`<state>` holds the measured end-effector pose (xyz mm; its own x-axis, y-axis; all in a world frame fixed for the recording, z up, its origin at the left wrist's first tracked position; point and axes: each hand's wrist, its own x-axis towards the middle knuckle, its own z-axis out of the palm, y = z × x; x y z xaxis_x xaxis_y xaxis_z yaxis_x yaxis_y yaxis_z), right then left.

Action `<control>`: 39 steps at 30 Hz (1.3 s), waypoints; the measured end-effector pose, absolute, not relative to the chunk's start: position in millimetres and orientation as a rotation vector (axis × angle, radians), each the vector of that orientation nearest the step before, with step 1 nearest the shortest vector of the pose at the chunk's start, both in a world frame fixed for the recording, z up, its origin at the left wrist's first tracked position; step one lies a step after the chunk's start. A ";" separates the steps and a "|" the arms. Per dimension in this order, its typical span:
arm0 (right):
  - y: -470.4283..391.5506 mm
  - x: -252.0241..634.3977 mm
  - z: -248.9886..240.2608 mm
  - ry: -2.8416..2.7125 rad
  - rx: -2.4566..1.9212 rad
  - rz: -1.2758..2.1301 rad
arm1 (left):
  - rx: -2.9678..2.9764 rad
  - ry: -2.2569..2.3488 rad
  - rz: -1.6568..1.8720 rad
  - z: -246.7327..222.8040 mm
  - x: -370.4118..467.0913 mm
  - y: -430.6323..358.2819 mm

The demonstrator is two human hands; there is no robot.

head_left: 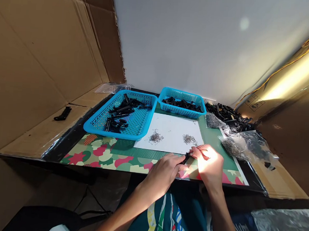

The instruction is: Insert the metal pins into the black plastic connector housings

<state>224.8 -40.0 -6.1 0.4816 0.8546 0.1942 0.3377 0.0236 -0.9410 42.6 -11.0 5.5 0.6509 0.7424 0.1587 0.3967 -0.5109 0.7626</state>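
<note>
My left hand is closed around a small black plastic part near the front edge of the table. Its thumb and fingers press the part from the left. My right hand meets it from the right, fingers pinched together at the part's upper end. A thin, light line shows by the right fingers, too small to name. Just beyond the hands, two small piles of tiny metal pieces, a left pile and a right pile, lie on a white sheet.
A large blue basket and a smaller blue basket hold black parts. More black parts are heaped at the right, beside clear bags of small pieces. One black part lies on cardboard at the left. Cardboard walls flank the table.
</note>
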 end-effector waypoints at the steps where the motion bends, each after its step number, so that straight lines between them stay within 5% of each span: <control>1: -40.3 224.6 -6.0 -1.076 -1.564 0.539 | 2.153 0.879 0.619 4.8 42.9 -10.8; 17: -38.8 223.2 -10.9 -0.979 -1.446 0.694 | 2.147 0.911 0.589 10.8 42.9 -11.5; 24: -33.0 227.3 9.2 -1.087 -1.422 0.410 | 1.803 0.992 0.875 7.3 39.3 -19.2; 31: 27.7 204.7 15.3 -1.766 -1.550 0.673 | 1.716 1.102 1.357 1.7 12.5 -6.1; 39: 66.2 181.4 12.6 -1.870 -1.620 0.686 | 1.638 1.159 1.447 -4.4 9.1 -4.9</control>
